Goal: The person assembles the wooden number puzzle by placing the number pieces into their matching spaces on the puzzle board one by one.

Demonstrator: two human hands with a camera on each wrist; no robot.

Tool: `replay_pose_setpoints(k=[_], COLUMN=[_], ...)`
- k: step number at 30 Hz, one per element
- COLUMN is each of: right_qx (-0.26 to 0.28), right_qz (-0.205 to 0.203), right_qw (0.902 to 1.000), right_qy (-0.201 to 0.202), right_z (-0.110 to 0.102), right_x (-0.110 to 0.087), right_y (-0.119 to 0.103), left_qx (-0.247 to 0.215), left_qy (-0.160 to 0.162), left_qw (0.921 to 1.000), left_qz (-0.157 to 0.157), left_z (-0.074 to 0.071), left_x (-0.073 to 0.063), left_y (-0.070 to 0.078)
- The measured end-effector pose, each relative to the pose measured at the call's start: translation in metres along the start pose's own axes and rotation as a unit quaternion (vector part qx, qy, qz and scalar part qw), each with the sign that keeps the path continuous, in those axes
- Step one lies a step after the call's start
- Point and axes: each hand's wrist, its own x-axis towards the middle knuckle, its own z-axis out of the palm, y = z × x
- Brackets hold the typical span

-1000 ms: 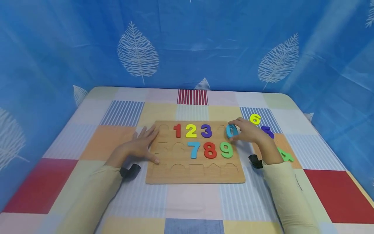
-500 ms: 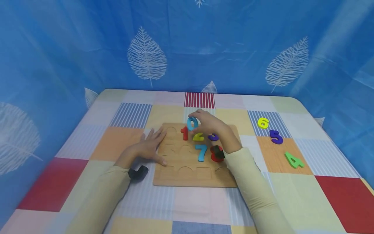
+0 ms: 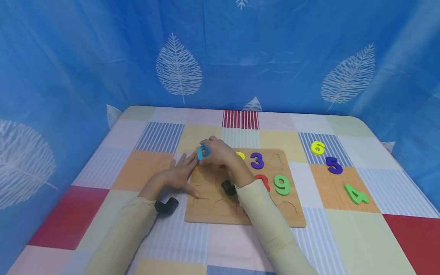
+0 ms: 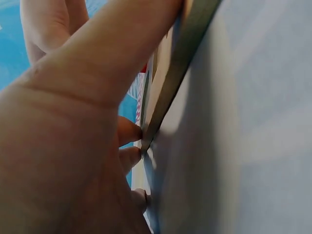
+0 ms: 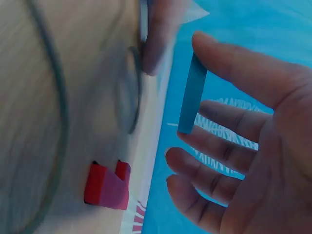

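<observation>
My right hand pinches a blue number 0 between thumb and fingertips, over the top left corner of a wooden number board. In the right wrist view the blue 0 shows edge-on, apart from the board surface, and a red number 1 stands up from the board below it. With fingers spread, my left hand rests along the board's left edge, its thumb over the rim. The left wrist view shows fingertips right at the board's edge.
On the board are a purple 3, a green 9, a partly covered red 8 and yellow 2. My right arm hides the 7. To the right lie a yellow 6, purple 5 and green 4 on the patchwork cloth.
My right hand has carried the blue 0 leftward from the board's top right to its top left corner, beside my left hand. The left hand stays on the board's edge. The head view has shifted.
</observation>
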Motion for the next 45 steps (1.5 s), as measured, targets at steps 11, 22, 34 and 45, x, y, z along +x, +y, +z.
replay_pose_setpoints(k=[11, 22, 34, 45], right_qx=[-0.042, -0.095, -0.095, -0.108], right_qz=[0.048, 0.059, 0.064, 0.053], right_qw=[0.9978, 0.9935, 0.9933, 0.9926], right_qy=[-0.018, -0.021, -0.017, -0.016], right_z=[0.015, 0.022, 0.024, 0.023], right_x=[-0.003, 0.0, 0.001, -0.001], right_y=[0.0, -0.002, 0.002, 0.001], left_qx=[-0.01, -0.01, -0.004, -0.004], left_qy=[0.003, 0.005, 0.006, 0.016], left_qw=[0.9999, 0.9999, 1.0, 0.9999], left_qz=[-0.008, -0.002, -0.006, 0.001], left_z=[0.0, 0.003, 0.004, 0.005], left_x=[-0.004, -0.001, 0.0, 0.0], left_y=[0.008, 0.004, 0.005, 0.002])
